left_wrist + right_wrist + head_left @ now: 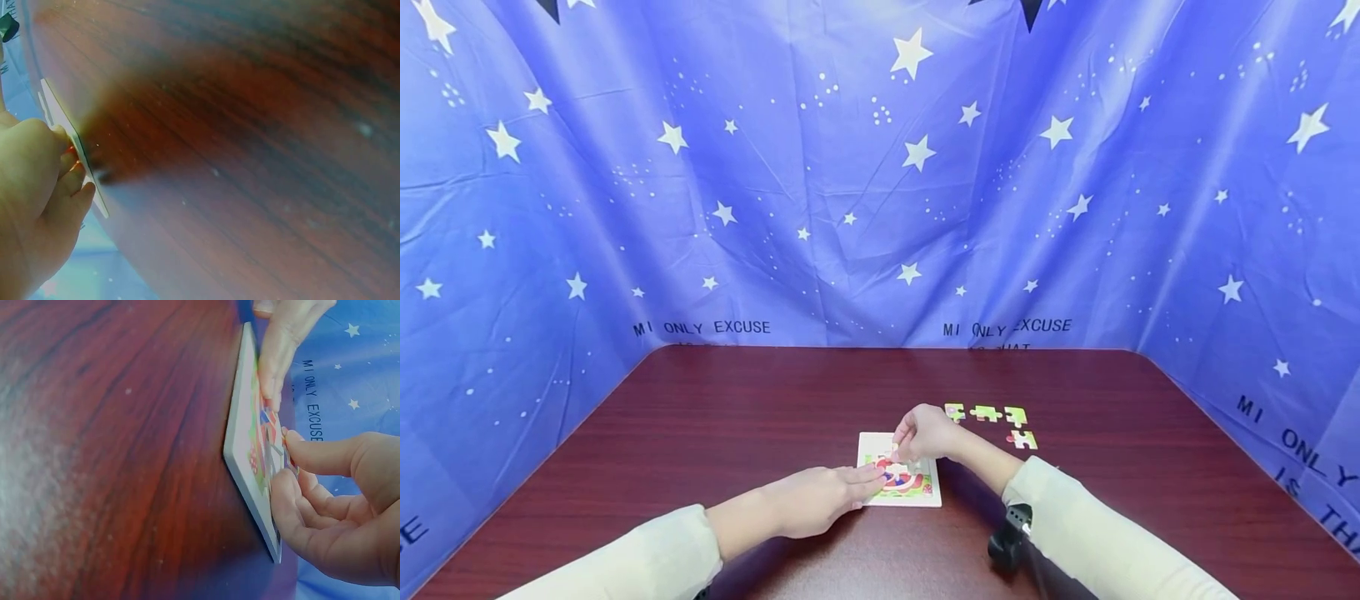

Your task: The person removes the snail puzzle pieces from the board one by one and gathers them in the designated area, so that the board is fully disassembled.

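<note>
A small jigsaw puzzle board (pixel 874 440) with a white frame and a partly filled, colourful picture lies on the table. My left hand (pixel 816 500) rests across its left side, fingers extended over the picture. Over the board's upper part, my right hand (pixel 927 433) pinches a puzzle piece (pixel 290 464) between thumb and fingers, close above the picture. The piece is mostly covered by the fingertips. In the left wrist view, the board (pixel 62 119) appears edge-on beside the left fingers.
Several loose puzzle pieces (pixel 987 413) lie beyond the right hand, with one piece (pixel 1024 439) nearer than the others. The dark red wooden table (pixel 737 400) is enclosed by a blue star-patterned curtain (pixel 820 183). A black wrist device (pixel 1009 537) hangs at the right sleeve.
</note>
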Tool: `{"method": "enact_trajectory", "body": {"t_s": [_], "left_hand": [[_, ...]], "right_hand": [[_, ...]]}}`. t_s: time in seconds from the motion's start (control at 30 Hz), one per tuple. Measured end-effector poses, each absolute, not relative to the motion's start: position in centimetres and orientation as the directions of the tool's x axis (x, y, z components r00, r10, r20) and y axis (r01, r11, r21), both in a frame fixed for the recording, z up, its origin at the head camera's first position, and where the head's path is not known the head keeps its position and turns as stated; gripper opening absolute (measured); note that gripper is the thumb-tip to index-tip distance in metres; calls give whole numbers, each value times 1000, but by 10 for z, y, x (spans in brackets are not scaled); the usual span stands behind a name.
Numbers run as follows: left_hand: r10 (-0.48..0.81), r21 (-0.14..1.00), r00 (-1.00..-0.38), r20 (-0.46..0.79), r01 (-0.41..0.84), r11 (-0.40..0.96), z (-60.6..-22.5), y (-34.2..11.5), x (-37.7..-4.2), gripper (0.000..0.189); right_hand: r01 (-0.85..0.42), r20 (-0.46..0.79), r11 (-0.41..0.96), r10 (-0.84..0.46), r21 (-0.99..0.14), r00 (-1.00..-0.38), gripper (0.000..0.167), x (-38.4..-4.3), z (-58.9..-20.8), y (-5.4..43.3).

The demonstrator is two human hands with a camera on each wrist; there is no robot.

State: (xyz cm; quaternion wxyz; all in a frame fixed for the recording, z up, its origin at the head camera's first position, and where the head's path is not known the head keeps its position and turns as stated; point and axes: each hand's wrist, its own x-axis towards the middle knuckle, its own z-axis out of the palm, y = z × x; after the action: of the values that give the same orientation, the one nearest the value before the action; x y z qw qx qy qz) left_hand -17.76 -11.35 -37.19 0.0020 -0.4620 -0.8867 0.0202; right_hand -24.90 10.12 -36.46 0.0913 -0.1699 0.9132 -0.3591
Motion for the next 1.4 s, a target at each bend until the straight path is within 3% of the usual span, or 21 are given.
{"method": "enact_trajectory", "body": {"t_s": [0.2, 0.4, 0.63, 1.17, 1.4], "left_hand": [[827, -79, -562, -5, 824, 560, -371, -113, -178, 43], [813, -27, -582, -14, 813, 581, -371, -114, -178, 43], [811, -7, -585, 0, 811, 585, -374, -115, -179, 42], [795, 39, -606, -17, 794, 606, -369, -116, -178, 43], [804, -14, -595, -25, 804, 595, -369, -115, -179, 43]], "right_hand": [[-140, -119, 629, -351, -765, -929, 18, -248, -363, 98], [-125, -118, 578, -364, -806, -924, 16, -250, -366, 102], [-5, -191, 451, -389, -893, -901, 21, -258, -369, 116], [173, -317, 339, -433, -925, -844, 30, -268, -363, 153], [150, -286, 318, -441, -936, -851, 34, -271, -363, 171]]}}
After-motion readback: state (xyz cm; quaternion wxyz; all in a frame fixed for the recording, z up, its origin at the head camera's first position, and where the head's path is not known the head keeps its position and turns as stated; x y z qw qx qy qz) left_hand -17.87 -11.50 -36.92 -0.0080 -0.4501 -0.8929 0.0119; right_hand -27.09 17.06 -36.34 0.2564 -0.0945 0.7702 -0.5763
